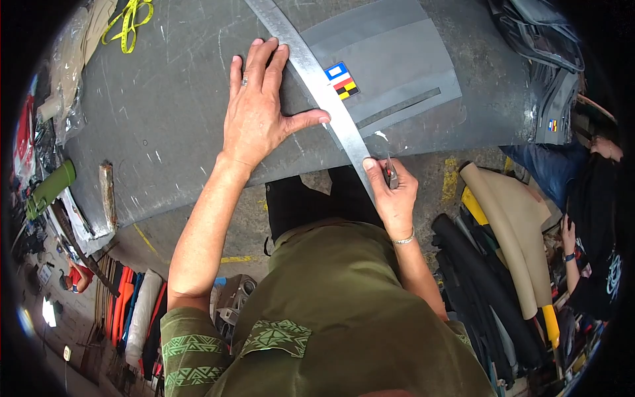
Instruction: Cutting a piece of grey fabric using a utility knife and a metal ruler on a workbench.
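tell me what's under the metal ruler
Under the ruler: a grey panel, then the table, whose edge the ruler's near end overhangs. The strip beneath the metal is covered and cannot be seen.

Ruler (pixel 340 126) over left side of panel (pixel 397 59) on table (pixel 165 119), left hand (pixel 254 112) at ruler's left edge, tool (pixel 392 175) in right hand (pixel 397 195) by ruler's near end, tape measure (pixel 126 28) far left, rolls (pixel 503 238) near right

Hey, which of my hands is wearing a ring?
Your left hand, spread against the metal ruler, has a ring. Your right hand shows a bracelet but no visible ring.
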